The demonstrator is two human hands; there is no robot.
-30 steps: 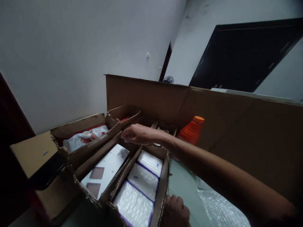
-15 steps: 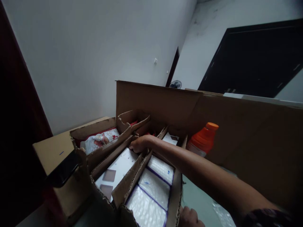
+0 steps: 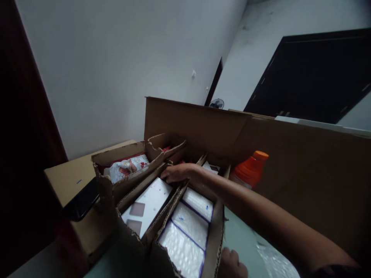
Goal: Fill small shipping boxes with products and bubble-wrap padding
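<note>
**Where the white box ends, a hand rests**

While the white box point(image 3: 147, 200) lies flat in its cardboard tray point(image 3: 164, 216), the right hand point(image 3: 178, 172) rests at the tray's far end. The arm is stretched long from lower right, with the fingers close together and curled down; whether they grip anything cannot be told. The left hand point(image 3: 232, 264), fingers folded, sits beside the bubble-wrapped packets point(image 3: 189, 227). Beyond them stands an orange bottle point(image 3: 251, 170).

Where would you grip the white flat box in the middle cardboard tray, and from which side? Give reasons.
Probably its far short edge, from above, near the right hand. The white box lies flat with tray walls close along both long sides, so only its ends and top are open.
</note>
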